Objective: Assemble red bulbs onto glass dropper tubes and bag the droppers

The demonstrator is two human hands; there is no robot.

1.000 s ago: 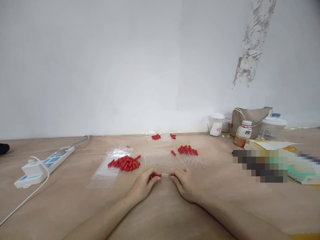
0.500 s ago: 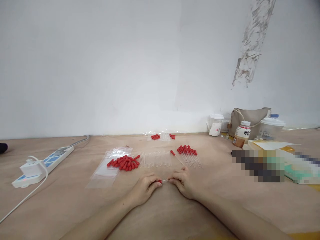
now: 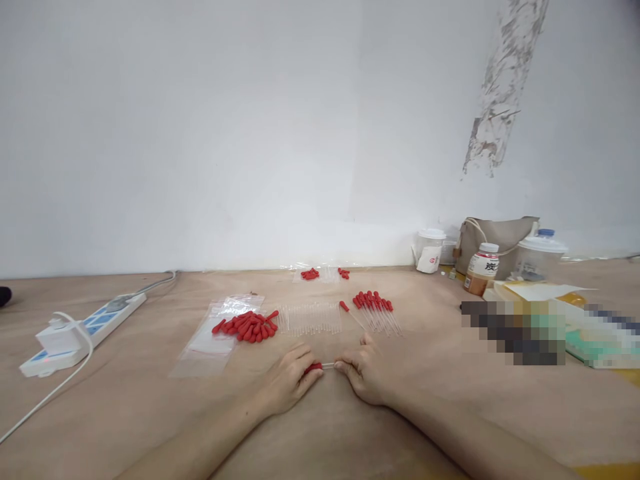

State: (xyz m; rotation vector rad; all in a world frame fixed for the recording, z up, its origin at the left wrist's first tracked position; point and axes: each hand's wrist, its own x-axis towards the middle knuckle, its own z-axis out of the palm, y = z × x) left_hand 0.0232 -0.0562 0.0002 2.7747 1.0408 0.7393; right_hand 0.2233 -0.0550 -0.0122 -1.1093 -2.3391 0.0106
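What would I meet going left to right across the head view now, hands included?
Power strip, pile of red bulbs, left hand, held red bulb, held clear tube, right hand, white-lidded cup, labelled bottle.

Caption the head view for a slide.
Left hand pinches a red bulb, right hand a clear tube; beyond them lie a bulb pile, a tube row and bulb-topped tubes.

On the surface [image 3: 430,420], a pile of bulbs [image 3: 250,327] lies partly on plastic bags [image 3: 200,357]. Right of it lie tubes [image 3: 310,319], then droppers [image 3: 379,311]. The left hand [image 3: 294,380] is in front of the tubes, the right hand [image 3: 365,372] in front of the droppers. A power strip [image 3: 107,322] lies far left.
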